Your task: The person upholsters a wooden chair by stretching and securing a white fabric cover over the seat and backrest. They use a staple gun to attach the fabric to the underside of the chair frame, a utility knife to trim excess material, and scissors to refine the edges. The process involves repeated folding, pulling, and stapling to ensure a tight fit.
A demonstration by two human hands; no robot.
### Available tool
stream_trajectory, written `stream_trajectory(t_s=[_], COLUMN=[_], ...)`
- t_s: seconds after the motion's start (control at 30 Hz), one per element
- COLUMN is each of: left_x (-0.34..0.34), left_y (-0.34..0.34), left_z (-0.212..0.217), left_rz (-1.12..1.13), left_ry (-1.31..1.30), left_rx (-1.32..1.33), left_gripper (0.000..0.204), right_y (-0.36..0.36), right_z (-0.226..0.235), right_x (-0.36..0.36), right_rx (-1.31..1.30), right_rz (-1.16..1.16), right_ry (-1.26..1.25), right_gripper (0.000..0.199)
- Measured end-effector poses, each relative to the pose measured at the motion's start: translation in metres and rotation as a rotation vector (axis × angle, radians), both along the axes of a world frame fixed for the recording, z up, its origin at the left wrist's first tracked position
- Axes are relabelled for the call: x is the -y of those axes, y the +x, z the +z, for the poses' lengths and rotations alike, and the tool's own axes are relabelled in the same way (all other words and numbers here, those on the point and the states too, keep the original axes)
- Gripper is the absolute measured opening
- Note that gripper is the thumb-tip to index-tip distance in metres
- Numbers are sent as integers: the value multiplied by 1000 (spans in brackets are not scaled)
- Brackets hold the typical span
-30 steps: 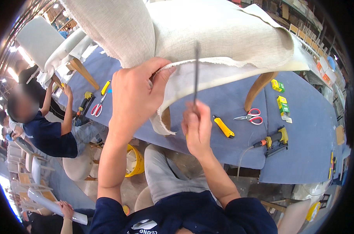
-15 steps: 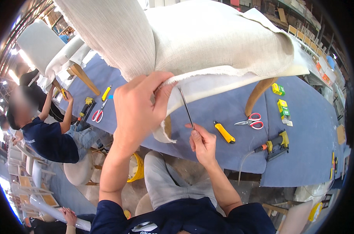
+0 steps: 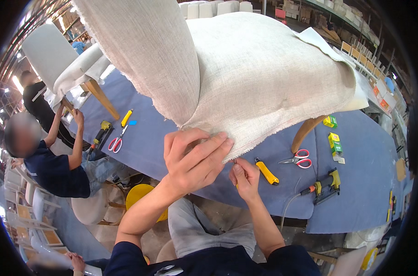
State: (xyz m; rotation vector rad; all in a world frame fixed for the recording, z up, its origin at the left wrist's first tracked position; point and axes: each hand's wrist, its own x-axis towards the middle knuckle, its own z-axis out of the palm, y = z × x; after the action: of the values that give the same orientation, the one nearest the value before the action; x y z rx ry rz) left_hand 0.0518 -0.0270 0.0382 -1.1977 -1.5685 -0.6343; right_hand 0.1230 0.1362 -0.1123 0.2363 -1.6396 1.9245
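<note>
A chair covered in beige woven fabric (image 3: 259, 69) stands on the blue-covered table, its backrest (image 3: 149, 55) rising at the left. My left hand (image 3: 195, 158) is closed on the fabric's frayed lower edge, near the corner where backrest and seat meet. Just right of it and lower, my right hand (image 3: 245, 178) grips a slim screwdriver, of which only a bit shows. Its shaft is mostly hidden behind the hanging fabric. The seat's underside is covered by that fabric too.
On the blue table (image 3: 282, 198) lie a yellow cutter (image 3: 267, 172), red-handled scissors (image 3: 297, 159), a staple gun (image 3: 326, 185) with a hose and green-yellow boxes (image 3: 335, 145). A wooden leg (image 3: 305, 133) stands behind them. To the left, a co-worker (image 3: 57, 161) handles another chair (image 3: 52, 55).
The fabric flap, lifted before, now hangs down over the seat's edge. My left hand has moved down and right with it. My right hand has moved lower, and the screwdriver's shaft has gone from sight.
</note>
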Motion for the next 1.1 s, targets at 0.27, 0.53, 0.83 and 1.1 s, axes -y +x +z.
stream_trajectory(t_s=[0.27, 0.53, 0.83, 1.1], left_x=[0, 2, -22, -27], left_y=[-12, -17, -27, -21], left_z=[-4, -13, -41, -41], left_rz=[-14, -6, 461, 542], left_ry=[9, -43, -159, -154], left_rx=[-114, -83, -134, -102], left_gripper=[33, 34, 67, 70], right_y=[-3, -19, -30, -24], right_z=[-6, 21, 46, 57], right_x=[-10, -25, -43, -46], right_rx=[36, -35, -120, -101], right_rz=[25, 35, -158, -149], right_ry=[25, 179, 395, 408], right_gripper=[24, 21, 15, 15])
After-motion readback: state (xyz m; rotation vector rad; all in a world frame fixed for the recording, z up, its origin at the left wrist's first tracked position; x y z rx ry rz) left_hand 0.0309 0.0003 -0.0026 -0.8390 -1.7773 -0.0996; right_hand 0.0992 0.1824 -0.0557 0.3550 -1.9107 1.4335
